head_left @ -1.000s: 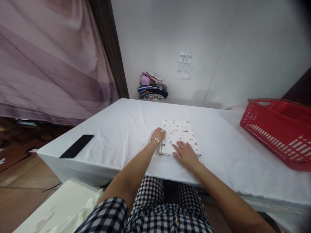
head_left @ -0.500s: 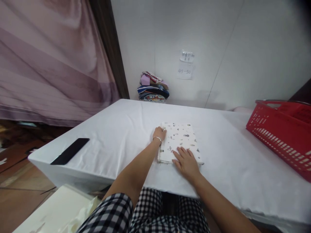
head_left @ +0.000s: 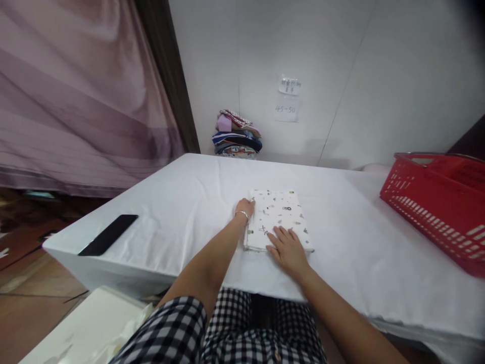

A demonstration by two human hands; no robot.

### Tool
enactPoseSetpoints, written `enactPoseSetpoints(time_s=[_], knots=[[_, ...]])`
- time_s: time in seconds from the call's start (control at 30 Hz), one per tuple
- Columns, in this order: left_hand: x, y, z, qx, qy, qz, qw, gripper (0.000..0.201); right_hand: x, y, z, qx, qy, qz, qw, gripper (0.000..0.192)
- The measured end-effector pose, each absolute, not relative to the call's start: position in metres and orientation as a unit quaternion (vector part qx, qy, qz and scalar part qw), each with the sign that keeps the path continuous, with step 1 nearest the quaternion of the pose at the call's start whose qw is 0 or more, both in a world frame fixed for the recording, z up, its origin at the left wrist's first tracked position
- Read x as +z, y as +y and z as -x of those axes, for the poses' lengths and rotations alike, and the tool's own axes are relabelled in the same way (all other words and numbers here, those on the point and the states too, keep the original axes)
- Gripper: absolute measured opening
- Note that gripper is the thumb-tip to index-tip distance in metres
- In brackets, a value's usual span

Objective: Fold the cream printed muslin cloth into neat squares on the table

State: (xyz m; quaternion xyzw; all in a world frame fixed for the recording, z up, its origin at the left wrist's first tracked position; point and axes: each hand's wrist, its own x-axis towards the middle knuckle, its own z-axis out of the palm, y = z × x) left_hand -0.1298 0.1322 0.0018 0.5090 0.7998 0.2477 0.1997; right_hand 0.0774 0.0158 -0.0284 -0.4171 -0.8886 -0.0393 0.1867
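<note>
A folded white cloth (head_left: pixel 275 212) with small scattered prints lies flat on the white-covered table, its layered edges showing at the front and left. At its left edge is my left hand (head_left: pixel 245 206), with a bracelet on the wrist; its fingers are curled closed on that edge, the fingertips partly hidden. My right hand (head_left: pixel 288 248) rests palm down over the cloth's front edge, fingers spread and stretched out on the top layer.
A black phone-like slab (head_left: pixel 109 235) lies at the table's left. To the right stands a red plastic basket (head_left: pixel 435 202). Folded fabrics (head_left: pixel 238 136) are stacked by the wall behind the table. A pink curtain (head_left: pixel 83 101) hangs on the left.
The camera view has shifted slightly. Both hands keep nearly the same places on the folded cloth, which lies as before.
</note>
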Motion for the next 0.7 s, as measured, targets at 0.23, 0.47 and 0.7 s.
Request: enactPoseSetpoints(time_s=[0.23, 0.47, 0.7], knots=[[0.008, 0.096, 0.103, 0.223, 0.692, -0.684, 0.059, 0.053, -0.031, 0.018, -0.077, -0.043, -0.886, 0.419, 0.192, 0.042], [-0.006, 0.075, 0.106, 0.109, 0.686, -0.709, 0.121, 0.064, -0.030, 0.014, -0.075, -0.022, -0.887, 0.419, 0.192, 0.042], [-0.013, 0.080, 0.110, 0.129, 0.678, -0.712, 0.129, 0.063, -0.009, 0.017, -0.094, 0.022, -0.851, 0.490, 0.185, 0.041]])
